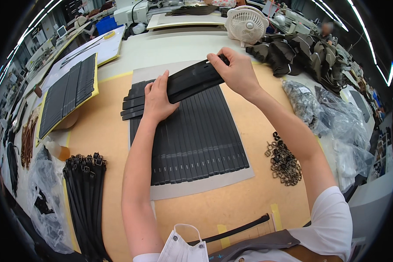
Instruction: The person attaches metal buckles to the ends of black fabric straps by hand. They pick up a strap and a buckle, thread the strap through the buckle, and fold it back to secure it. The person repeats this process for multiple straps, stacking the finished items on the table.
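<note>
The right hand (pixel 239 75) was closed on the far right end of a stack of black strips (pixel 195 82), thumb on top and the other fingers mostly hidden behind it. The left hand (pixel 159 97) spanned the stack farther left, its fingers close together toward the far edge and its thumb out at the near edge; whether those fingers gripped or only pressed, I could not tell.

The stack slanted over the far part of a row of black strips (pixel 196 139), its left ends jutting past the left edge of a grey sheet (pixel 209 185). That row lay side by side on the sheet, with a grey margin showing along its near and right edges.

Tan surface (pixel 101 120) stretched left of the sheet as far as a tilted board of strips (pixel 70 94) and, nearer, a bundle of buckled straps (pixel 85 192). On the right, a narrower tan gap separated the sheet from a pile of metal buckles (pixel 285 162), which sat just beside the right forearm. Farther right, clear plastic bags (pixel 347 131) crowded the table's side. A single black strap (pixel 238 229) lay by the near edge, well apart from the sheet.
</note>
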{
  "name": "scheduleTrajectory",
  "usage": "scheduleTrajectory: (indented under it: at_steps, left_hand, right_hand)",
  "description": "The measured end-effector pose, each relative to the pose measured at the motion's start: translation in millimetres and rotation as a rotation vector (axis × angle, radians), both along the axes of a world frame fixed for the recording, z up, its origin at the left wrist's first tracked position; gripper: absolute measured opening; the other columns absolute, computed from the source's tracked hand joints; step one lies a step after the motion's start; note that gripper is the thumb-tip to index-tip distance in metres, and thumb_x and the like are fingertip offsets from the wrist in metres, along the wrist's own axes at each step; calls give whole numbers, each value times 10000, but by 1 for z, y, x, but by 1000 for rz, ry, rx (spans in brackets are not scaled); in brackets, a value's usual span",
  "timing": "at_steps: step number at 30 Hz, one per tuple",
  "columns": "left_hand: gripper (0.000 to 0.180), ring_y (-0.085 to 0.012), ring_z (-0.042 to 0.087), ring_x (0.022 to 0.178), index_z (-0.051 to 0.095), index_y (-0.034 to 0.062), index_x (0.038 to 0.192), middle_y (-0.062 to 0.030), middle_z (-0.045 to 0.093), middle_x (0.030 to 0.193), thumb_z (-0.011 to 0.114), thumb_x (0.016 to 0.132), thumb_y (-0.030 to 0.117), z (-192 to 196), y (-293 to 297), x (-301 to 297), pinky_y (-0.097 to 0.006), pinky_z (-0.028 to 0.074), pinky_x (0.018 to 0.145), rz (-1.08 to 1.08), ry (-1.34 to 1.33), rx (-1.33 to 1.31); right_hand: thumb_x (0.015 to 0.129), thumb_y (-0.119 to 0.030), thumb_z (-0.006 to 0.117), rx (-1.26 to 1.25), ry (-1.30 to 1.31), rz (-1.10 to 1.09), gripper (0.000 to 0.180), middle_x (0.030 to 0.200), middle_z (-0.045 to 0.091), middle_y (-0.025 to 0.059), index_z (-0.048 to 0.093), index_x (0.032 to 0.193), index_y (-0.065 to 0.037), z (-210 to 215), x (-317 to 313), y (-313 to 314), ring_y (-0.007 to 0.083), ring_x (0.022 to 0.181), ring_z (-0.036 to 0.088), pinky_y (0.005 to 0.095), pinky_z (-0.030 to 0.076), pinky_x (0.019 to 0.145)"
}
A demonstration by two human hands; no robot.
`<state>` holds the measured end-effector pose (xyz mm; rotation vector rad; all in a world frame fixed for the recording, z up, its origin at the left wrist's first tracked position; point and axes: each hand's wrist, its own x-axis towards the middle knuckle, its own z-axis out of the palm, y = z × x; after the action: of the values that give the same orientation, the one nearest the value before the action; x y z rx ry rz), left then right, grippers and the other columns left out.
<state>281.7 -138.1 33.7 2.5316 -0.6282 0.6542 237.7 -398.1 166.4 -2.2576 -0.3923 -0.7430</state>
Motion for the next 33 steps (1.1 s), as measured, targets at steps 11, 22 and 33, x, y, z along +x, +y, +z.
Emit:
scheduleTrajectory:
  at_steps: [11, 22, 33]
  left_hand:
    - [821, -331, 626, 1102, 546, 87, 1396, -115, 637, 1108, 747, 620, -89, 15, 31, -42, -431, 477, 966, -85, -360, 60]
    - [791, -287, 622, 1145, 560, 59, 1408, -114, 636, 1166, 798, 659, -33, 29, 68, -322, -472, 440, 1022, -70, 105, 408]
    - [825, -311, 227, 1606, 346, 62, 1628, -124, 262, 1734, 664, 976, 454, 27, 19, -412, -504, 173, 1277, -12, 426, 351]
  right_hand:
    - [1011, -357, 727, 289, 14, 138, 358, 725, 657, -22, 725, 904, -14, 12, -59, -80, 42, 653, 544, 242, 459, 609]
    - [1033, -348, 698, 697, 797, 58, 311, 742, 620, -62, 696, 909, -62, -112, -270, -75, 20, 634, 521, 218, 415, 563]
    - [1026, -343, 672, 322, 729, -23, 396, 791, 723, 111, 731, 1043, 48, -127, -317, -68, 150, 722, 649, 323, 516, 689]
